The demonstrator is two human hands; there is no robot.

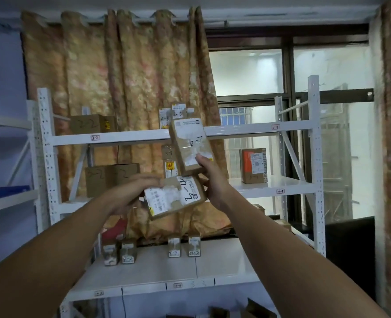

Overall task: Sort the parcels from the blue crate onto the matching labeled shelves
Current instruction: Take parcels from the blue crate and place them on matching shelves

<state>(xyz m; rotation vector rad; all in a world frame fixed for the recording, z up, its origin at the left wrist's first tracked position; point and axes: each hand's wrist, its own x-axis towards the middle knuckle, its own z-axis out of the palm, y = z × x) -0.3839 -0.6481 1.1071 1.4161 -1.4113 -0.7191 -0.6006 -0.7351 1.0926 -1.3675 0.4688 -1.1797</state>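
Holding two brown parcels up in front of the white rack (125, 137), I have one in each of my hands. My right hand (213, 180) grips the upper parcel (187, 141) by its bottom end, with the thumb pressed on the taped front and the fingers curled behind. That parcel stands nearly upright. Its long axis leans so the top tips toward the rack's left post, and its top end overlaps the rack's upper beam. The writing on its white patch is too smeared for me to read.

My left hand (132, 191) curls over the upper left edge of the lower parcel (174, 199), which sits directly under the first; I cannot tell whether the two touch. Its long axis runs from lower left up to upper right, with the label face toward me. The handwritten 3-4 on it is turned upside down. It hangs in front of the rack's middle shelf, between my two hands, with its right end just beside my right palm.

At the rack's right end, an orange-sided box (254, 166) stands on the middle shelf above the 3-4 tag (280, 191).
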